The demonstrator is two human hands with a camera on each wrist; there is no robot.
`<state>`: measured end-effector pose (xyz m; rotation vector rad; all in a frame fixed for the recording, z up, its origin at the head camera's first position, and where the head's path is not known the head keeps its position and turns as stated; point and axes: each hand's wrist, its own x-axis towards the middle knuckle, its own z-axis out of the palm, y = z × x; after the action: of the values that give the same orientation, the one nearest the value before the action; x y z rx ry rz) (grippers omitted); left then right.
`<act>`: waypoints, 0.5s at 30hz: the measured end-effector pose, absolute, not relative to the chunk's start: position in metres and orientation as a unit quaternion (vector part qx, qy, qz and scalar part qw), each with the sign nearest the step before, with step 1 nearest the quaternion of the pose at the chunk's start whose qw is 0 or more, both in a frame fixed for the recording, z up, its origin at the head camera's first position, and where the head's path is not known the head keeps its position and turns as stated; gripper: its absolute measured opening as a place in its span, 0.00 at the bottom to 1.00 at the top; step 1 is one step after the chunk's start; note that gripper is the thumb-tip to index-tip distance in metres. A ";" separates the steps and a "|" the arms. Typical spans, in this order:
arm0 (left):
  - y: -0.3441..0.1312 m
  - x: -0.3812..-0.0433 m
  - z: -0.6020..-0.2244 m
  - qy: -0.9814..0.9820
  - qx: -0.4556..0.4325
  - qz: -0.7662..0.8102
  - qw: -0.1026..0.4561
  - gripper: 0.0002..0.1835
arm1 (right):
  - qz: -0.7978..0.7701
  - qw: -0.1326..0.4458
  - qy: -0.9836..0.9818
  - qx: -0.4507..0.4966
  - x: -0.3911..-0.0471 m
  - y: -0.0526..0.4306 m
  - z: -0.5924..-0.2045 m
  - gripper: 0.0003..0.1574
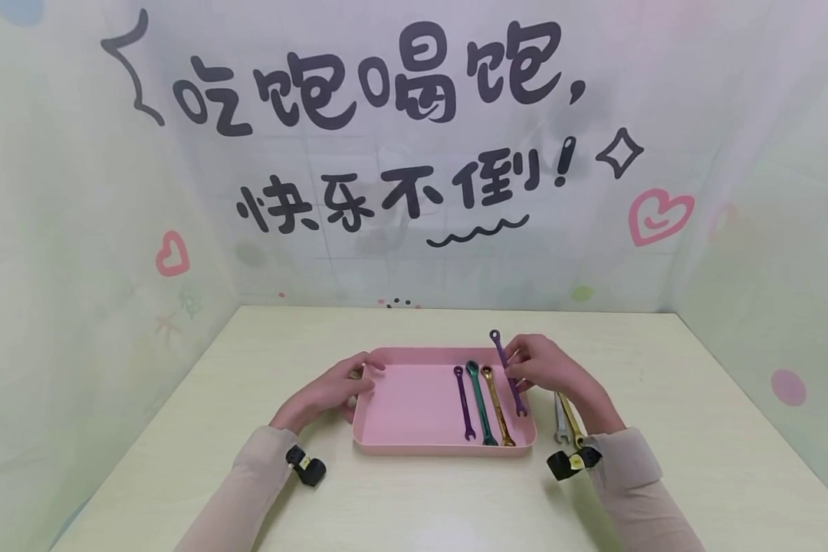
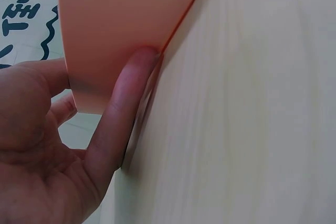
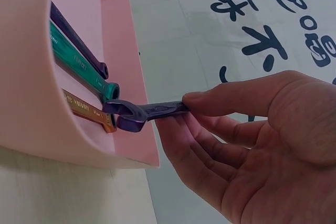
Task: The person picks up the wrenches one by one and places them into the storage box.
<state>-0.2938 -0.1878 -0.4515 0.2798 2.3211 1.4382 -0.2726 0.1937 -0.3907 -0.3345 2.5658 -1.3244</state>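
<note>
A pink tray (image 1: 407, 406) lies on the table, with my left hand (image 1: 331, 387) gripping its left side. In the left wrist view the thumb (image 2: 131, 87) presses along the outer wall while other fingers reach the rim. My right hand (image 1: 541, 364) pinches a purple combination wrench (image 1: 515, 392) over the tray's right end. The right wrist view shows its open-end jaw pointing toward the tray. Inside the tray, a smaller purple wrench (image 1: 464, 406), a green wrench (image 1: 481, 402) and a gold wrench (image 1: 496, 406) lie side by side, roughly lengthwise from back to front.
Right of the tray, a silver wrench (image 1: 561, 422) and another gold wrench (image 1: 570, 420) lie on the table (image 1: 441, 506), partly hidden by the right wrist. White printed cloth walls (image 1: 359, 268) enclose the table at the back and sides.
</note>
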 end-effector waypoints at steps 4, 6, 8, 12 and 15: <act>-0.187 -0.294 -0.451 0.830 0.096 0.515 0.194 0.19 | -0.451 0.115 0.878 -0.113 -0.273 0.192 -0.391 0.18; -0.187 -0.294 -0.451 0.830 0.096 0.515 0.194 0.19 | -0.450 0.116 0.878 -0.111 -0.274 0.190 -0.391 0.18; -0.187 -0.294 -0.451 0.829 0.096 0.515 0.195 0.19 | -0.450 0.117 0.878 -0.110 -0.274 0.189 -0.392 0.18; -0.187 -0.294 -0.451 0.828 0.100 0.515 0.199 0.20 | -0.448 0.116 0.879 -0.115 -0.274 0.188 -0.393 0.18; -0.187 -0.293 -0.451 0.828 0.102 0.515 0.200 0.20 | -0.446 0.112 0.880 -0.117 -0.273 0.186 -0.394 0.17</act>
<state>-0.2933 -0.1874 -0.4512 0.2846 2.3136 1.4389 -0.2727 0.1861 -0.3938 -0.3420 2.5842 -1.3098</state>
